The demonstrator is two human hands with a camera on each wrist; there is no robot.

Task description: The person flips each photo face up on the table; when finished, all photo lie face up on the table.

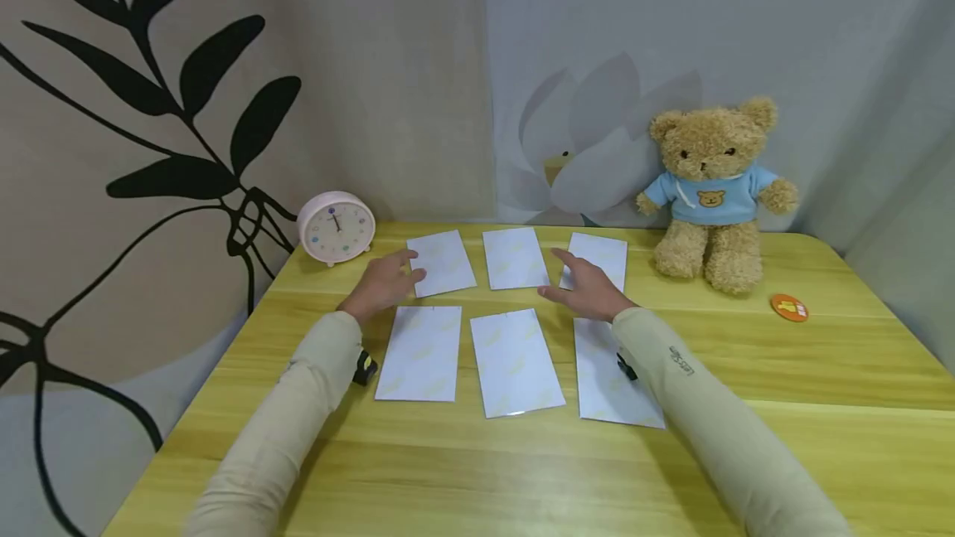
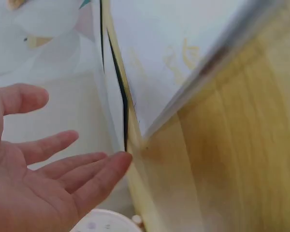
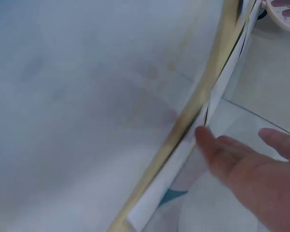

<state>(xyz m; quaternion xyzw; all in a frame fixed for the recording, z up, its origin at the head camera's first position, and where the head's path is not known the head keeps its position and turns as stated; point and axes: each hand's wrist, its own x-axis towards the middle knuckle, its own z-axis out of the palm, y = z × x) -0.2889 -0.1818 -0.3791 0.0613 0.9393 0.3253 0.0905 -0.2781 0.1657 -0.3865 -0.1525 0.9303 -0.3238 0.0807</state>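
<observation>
Take the teddy bear as your landmark: curly tan plush, dressed in a smooth pale-blue hoodie with a bear-face patch. It sits on the table, a yellowish surface with long wood-grain streaks and a light sheen. Nearer you than the bear's feet and a little to their right lies a flat, round orange disc; well to the bear's left stands a round pink clock with a pale face.

Your six cards are thin, white, straight-edged rectangles, faintly patterned in pale yellow. To the bear's left, the far row holds the far-left card, far-middle card and far-right card, the last nearest the bear. Nearer you than the bear, and also to its left, are the near-left card, near-middle card and near-right card, the last partly under your beige sleeve.

Your left hand, farther from the bear, has its fingers spread at the far-left card's outer edge; your right hand, nearer the bear, is spread over the far-right card's lower corner. You cannot tell here whether either touches.
</observation>
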